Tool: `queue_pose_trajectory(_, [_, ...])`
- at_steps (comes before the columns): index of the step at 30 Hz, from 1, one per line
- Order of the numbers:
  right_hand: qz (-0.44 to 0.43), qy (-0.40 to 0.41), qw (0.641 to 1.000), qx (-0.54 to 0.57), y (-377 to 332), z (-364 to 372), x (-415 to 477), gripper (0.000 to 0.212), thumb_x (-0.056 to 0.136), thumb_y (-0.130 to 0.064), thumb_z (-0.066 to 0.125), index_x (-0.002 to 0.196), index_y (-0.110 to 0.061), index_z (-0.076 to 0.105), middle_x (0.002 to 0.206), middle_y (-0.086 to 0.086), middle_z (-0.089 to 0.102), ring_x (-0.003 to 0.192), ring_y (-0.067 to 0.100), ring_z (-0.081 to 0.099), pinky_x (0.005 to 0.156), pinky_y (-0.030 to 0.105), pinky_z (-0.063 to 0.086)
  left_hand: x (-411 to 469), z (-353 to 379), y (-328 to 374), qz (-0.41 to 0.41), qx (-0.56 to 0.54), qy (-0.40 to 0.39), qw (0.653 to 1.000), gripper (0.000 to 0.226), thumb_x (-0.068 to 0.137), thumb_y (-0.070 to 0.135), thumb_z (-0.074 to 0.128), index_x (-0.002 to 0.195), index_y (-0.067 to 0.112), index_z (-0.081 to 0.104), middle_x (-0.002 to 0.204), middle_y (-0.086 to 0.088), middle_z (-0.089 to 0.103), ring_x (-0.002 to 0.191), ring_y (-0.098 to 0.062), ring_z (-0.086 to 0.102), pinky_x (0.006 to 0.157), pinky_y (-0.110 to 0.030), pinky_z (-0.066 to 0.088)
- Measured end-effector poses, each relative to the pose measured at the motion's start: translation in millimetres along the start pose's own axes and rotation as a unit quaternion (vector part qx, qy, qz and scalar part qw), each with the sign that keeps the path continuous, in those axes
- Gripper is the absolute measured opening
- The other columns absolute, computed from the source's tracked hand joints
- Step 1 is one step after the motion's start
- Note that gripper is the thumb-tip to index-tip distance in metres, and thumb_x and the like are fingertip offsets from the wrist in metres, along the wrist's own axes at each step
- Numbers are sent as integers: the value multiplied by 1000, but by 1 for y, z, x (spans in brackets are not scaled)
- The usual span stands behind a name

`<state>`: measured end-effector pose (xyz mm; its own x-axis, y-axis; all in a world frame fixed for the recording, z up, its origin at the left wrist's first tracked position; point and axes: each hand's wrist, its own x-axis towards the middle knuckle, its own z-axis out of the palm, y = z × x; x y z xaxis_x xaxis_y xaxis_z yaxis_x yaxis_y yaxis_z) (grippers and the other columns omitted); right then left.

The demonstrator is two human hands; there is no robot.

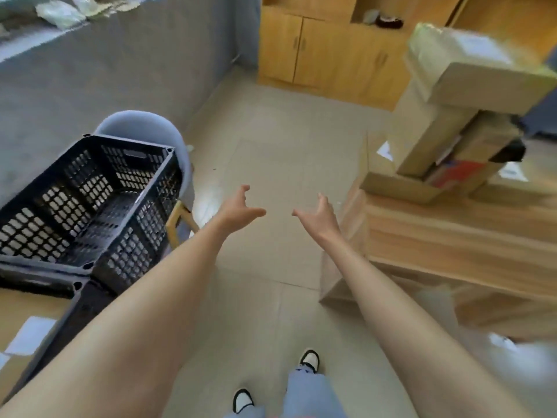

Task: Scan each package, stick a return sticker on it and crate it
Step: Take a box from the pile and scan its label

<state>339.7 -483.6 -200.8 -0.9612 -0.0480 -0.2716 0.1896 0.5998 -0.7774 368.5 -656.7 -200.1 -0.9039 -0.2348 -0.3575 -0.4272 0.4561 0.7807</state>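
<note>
Both my arms stretch forward over the tiled floor. My left hand (239,206) and my right hand (318,212) are empty, palms facing each other, fingers spread and loosely bent. A black perforated plastic crate (90,200) stands tilted on a pale blue chair (141,123) to my left, and nothing shows inside it. A stack of cardboard packages (446,116) sits on the wooden table (452,233) at the right, well beyond my right hand. The topmost package (461,46) is blurred and carries a white label.
Wooden cabinets (316,52) stand against the far wall. A grey wall (120,64) with plastic bags (60,13) on its ledge runs along the left. White paper sheets (27,333) and a cardboard box lie at lower left. My shoes (309,360) show below.
</note>
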Motion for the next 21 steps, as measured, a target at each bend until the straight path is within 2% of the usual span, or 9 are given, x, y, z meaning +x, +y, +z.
queue_pose_trajectory(4, [24, 74, 997, 28, 28, -64, -3, 88, 82, -34, 64, 151, -12, 15, 155, 9, 25, 141, 25, 26, 114, 39, 26, 8, 50, 51, 52, 17, -45, 998, 74, 86, 18, 67, 147, 14, 26, 146, -17, 37, 132, -27, 41, 104, -33, 36])
queue_pose_trajectory(7, [45, 109, 991, 59, 55, -106, -9, 86, 83, -35, 63, 152, -17, 13, 157, 6, 20, 143, 25, 21, 115, 44, 25, 11, 87, 84, 78, 24, -87, 993, 74, 86, 18, 68, 146, 14, 25, 146, -17, 36, 130, -29, 42, 108, -41, 35])
queue_pose_trajectory(15, [111, 184, 971, 106, 149, -214, -31, 82, 87, -36, 60, 152, -24, 11, 159, 0, 14, 145, 25, 18, 114, 46, 23, -2, 210, 169, 146, 82, -158, 973, 74, 87, 20, 67, 147, 15, 25, 147, -11, 35, 132, -27, 40, 108, -39, 35])
queue_pose_trajectory(21, [124, 205, 962, 129, 215, -308, -41, 80, 90, -33, 57, 153, -23, 9, 159, 2, 10, 145, 25, 15, 113, 44, 22, -23, 310, 230, 185, 138, -172, 958, 73, 89, 26, 65, 147, 15, 24, 149, -8, 35, 135, -25, 36, 107, -37, 33])
